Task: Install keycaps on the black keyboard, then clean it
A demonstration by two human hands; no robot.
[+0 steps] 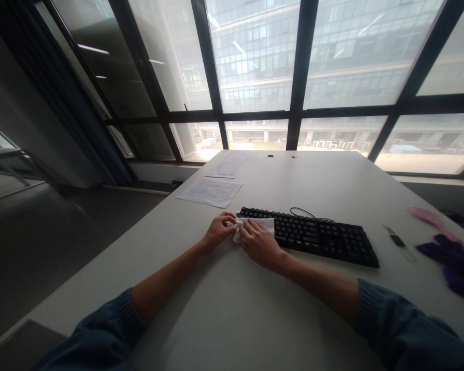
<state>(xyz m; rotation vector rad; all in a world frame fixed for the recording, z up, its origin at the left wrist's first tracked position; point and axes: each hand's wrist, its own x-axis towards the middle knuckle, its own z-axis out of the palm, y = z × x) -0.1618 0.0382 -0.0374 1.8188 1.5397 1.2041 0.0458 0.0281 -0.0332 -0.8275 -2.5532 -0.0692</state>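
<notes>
**A:** Where are the hands?

**B:** Both are at the left end of the black keyboard (317, 237), on a white cloth (266, 222). The cloth lies partly on the keyboard's leftmost keys and partly on the table (232, 309) just beside them.

**A:** And the grip of each?

**B:** The left hand (217, 232) has its grip closed on the cloth's left edge, with the fingers curled in and pinching it. The right hand (260, 243) grips nothing. It rests palm down with the fingers stretched flat over the cloth, covering most of its near part.

**A:** Do the two hands touch?

**B:** Their fingertips meet over the cloth, or nearly so. I cannot tell which.

**A:** What else is on the table?

**B:** A thin cable (301, 211) loops at the keyboard's far edge. A printed sheet (211, 192) lies to the far left of the hands, and a second sheet (226, 167) lies farther off, toward the windows (255, 62). A small dark tool (397, 240) sits to the right of the keyboard. Beyond it, near the table's right edge, there is a bunched purple cloth (454, 263). A pink thing (429, 216) lies just on the far side of that, too blurred to name.

**A:** And the sleeves?

**B:** They are dark blue and pushed up, so both forearms are bare.
</notes>
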